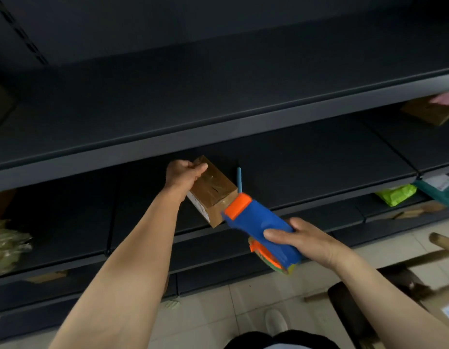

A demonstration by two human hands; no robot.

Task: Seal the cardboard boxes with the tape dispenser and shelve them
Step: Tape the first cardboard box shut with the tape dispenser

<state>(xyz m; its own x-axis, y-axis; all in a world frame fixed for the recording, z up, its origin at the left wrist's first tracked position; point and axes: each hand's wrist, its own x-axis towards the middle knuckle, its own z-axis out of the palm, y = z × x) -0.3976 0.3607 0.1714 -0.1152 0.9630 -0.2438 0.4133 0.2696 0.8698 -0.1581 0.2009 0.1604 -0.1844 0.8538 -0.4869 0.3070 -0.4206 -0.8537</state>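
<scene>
Fingers of the left hand [183, 173] are being kept curled over the far top edge of a small cardboard box [213, 190], which is being held at the front of the middle dark shelf [306, 157]. Its taped top is being shown to the camera, with a white label on its near left side. The right hand [302, 241] is being kept wrapped tightly round the blue body of the tape dispenser [258, 225], whose orange head is being pressed against the near right corner of the box.

For a sound seal, the box is best being steadied firmly while the dispenser is being drawn in one straight line and the tape cut clean; whether tape is being laid right now cannot be told.

Other parcels are being kept on the shelving: a brown box [429, 113] with something pink on it at far right, and a green packet [395, 195] lower down.
</scene>
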